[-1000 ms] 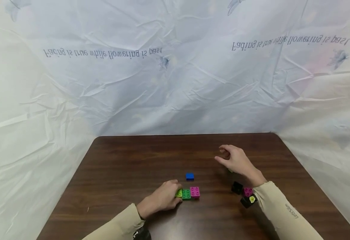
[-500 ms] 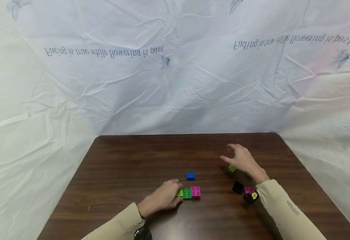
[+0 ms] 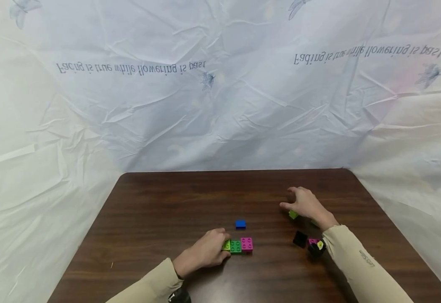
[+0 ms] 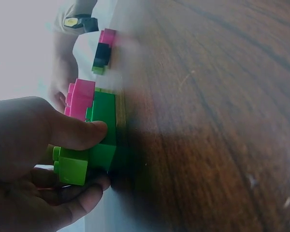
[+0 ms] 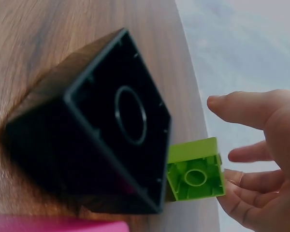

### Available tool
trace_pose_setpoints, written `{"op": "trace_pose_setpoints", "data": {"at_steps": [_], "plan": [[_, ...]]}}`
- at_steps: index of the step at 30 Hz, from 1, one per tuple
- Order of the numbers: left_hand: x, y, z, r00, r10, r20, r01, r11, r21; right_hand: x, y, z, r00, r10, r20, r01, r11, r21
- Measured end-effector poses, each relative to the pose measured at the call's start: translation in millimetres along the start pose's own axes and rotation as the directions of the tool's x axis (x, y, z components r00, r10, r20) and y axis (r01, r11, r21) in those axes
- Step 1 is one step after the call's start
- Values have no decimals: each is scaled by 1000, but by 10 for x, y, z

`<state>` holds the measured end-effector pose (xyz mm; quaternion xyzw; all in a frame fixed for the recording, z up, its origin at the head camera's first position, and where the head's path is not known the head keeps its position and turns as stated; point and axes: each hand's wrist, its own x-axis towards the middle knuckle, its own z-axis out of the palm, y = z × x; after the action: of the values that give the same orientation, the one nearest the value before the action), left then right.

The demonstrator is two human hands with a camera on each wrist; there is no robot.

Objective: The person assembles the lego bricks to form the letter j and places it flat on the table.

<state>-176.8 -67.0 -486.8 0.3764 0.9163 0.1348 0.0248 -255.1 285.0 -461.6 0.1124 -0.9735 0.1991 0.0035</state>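
Observation:
My left hand [image 3: 205,249] grips a small assembly of toy building bricks on the table. In the left wrist view its thumb presses the long green brick [image 4: 103,108], with fingers on the opposite side. A lime brick [image 4: 73,166] and a pink brick [image 4: 81,99] sit on top of that green brick, one at each end. My right hand [image 3: 306,205] hovers at the right, thumb and fingers spread apart. Beside its fingers a loose lime brick [image 5: 195,171] lies tipped, hollow underside toward the right wrist camera; whether they touch it I cannot tell.
A blue brick [image 3: 240,224] lies behind the assembly. Near my right wrist are a tipped black brick [image 3: 300,239], a pink brick [image 3: 313,241] and another lime piece [image 3: 314,222], partly hidden. A white printed sheet [image 3: 220,105] hangs behind the brown table [image 3: 159,202].
My right hand has moved right, then slightly down, and the lime brick beside it has come into view. The left hand keeps its hold on the brick assembly.

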Motion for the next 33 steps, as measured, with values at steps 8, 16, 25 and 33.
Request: {"op": "trace_pose_setpoints", "data": {"at_steps": [8,16,25,33], "plan": [[3,1,-23,1000,-5,5,5,1000,-10,59,93,68,999,-32,28,31,999,42],[13,-7,-46,1000,1,-13,-1,1000,-12,99,78,52,999,-27,43,26,999,23],[15,-26,-79,1000,-1,-24,1,1000,-11,-8,-31,-76,990,19,142,-20,1000,7],[8,0,-15,1000,2,-11,-3,1000,-25,-160,-17,-63,979,74,187,-59,995,-85]]}}
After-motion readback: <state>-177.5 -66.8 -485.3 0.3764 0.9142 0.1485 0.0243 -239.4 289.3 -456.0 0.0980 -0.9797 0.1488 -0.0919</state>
